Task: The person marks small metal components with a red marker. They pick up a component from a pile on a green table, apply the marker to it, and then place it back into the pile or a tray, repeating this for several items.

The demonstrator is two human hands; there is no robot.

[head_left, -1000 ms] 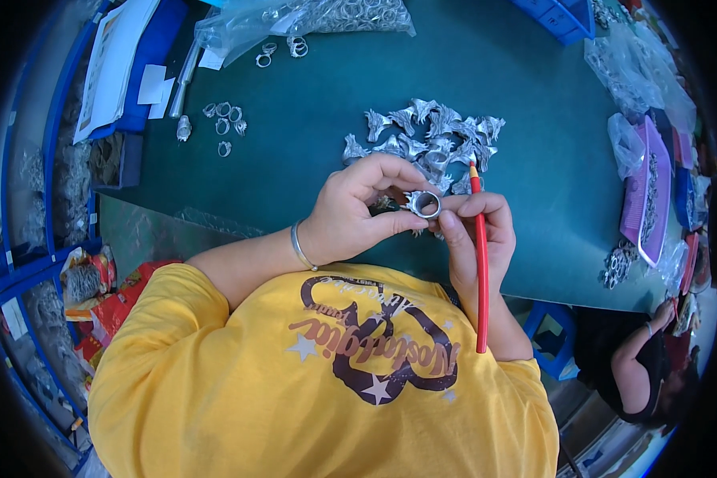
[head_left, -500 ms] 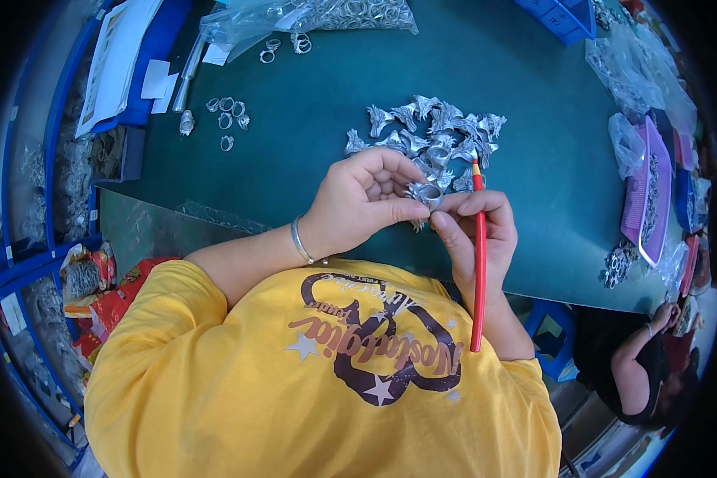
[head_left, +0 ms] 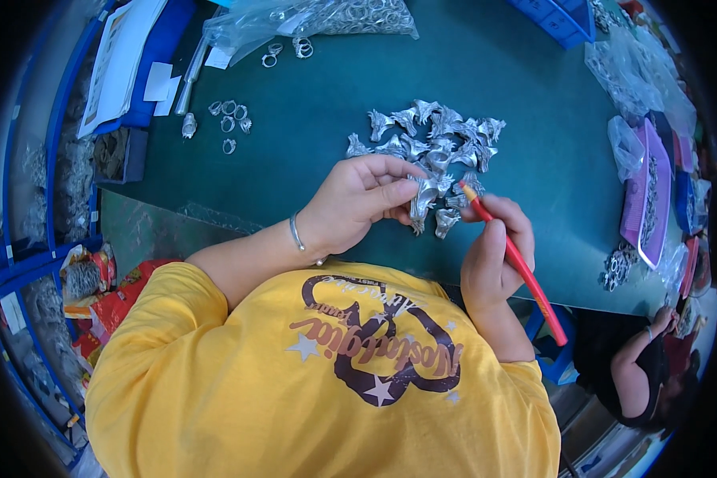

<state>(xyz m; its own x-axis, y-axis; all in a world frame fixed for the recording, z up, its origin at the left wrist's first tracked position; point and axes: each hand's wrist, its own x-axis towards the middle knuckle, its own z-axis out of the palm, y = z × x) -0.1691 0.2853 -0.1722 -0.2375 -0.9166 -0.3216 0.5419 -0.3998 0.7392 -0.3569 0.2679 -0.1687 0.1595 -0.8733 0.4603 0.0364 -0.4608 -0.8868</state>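
Note:
My left hand (head_left: 365, 197) pinches a chunky silver-coloured metal ring (head_left: 424, 193) between thumb and fingers, its band opening partly showing. My right hand (head_left: 498, 251) is closed around a red pencil (head_left: 524, 275), which slants from upper left to lower right. The pencil's pale sharpened end is just right of the ring, apart from it. Right beyond both hands lies a loose pile of similar ornate metal rings (head_left: 444, 121) on the green tabletop (head_left: 295, 135). One loose ring (head_left: 446, 223) sits between my hands, nearer to me.
Several smaller rings (head_left: 229, 107) lie at the left, beside a metal ring mandrel (head_left: 190, 80). A plastic bag of rings (head_left: 358, 17) is at the far edge. On the right stand a purple basket (head_left: 634, 199) and a blue bin (head_left: 562, 20). Another person's arm (head_left: 633, 366) shows at lower right.
My right hand has drawn away from the ring toward the right, and the pencil has swung from near-vertical to a slant. The ring has turned in my left fingers.

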